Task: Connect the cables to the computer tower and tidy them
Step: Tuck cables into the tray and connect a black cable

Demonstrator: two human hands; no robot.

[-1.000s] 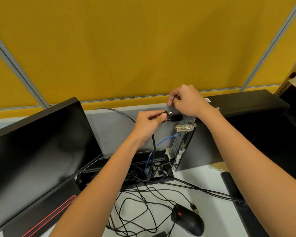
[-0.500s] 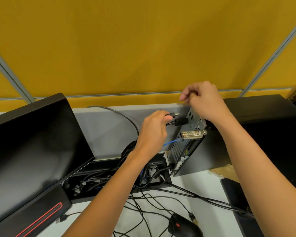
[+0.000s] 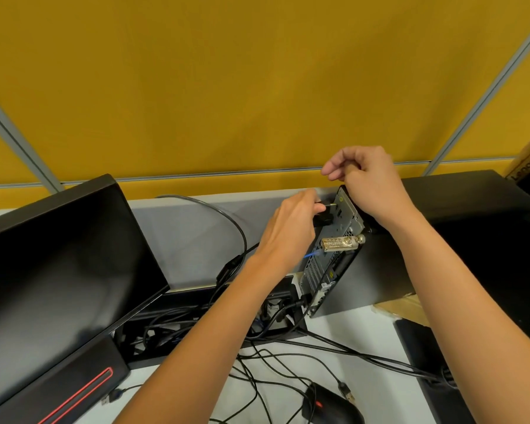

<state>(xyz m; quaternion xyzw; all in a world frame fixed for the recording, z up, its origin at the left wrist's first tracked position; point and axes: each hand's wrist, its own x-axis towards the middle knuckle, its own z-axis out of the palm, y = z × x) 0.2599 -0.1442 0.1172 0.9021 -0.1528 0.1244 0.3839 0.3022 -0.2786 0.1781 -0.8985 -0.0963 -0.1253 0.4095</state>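
The black computer tower (image 3: pixel 377 270) lies on its side on the desk, its metal rear panel (image 3: pixel 334 237) turned toward me. My left hand (image 3: pixel 288 231) pinches a thin black audio plug (image 3: pixel 328 205) whose metal tip points at the top of that panel. A thicker black plug (image 3: pixel 416 220) sits just below it against the panel. My right hand (image 3: pixel 367 182) hovers over the tower's top rear corner with its fingers loosely curled, holding nothing. A gold-coloured cable lock (image 3: pixel 341 242) and a blue cable (image 3: pixel 311 255) are attached to the panel.
A black monitor (image 3: pixel 58 264) leans at the left. Tangled black cables (image 3: pixel 273 368) lie on the white desk in front, beside a black mouse (image 3: pixel 334 405). A black cable tray (image 3: pixel 202 319) sits behind them. The yellow partition wall (image 3: pixel 257 87) stands close behind the tower.
My right hand has let go of the plug, lifted and shifted right above the tower. My left hand moved right, carrying the thin plug closer to the rear panel.
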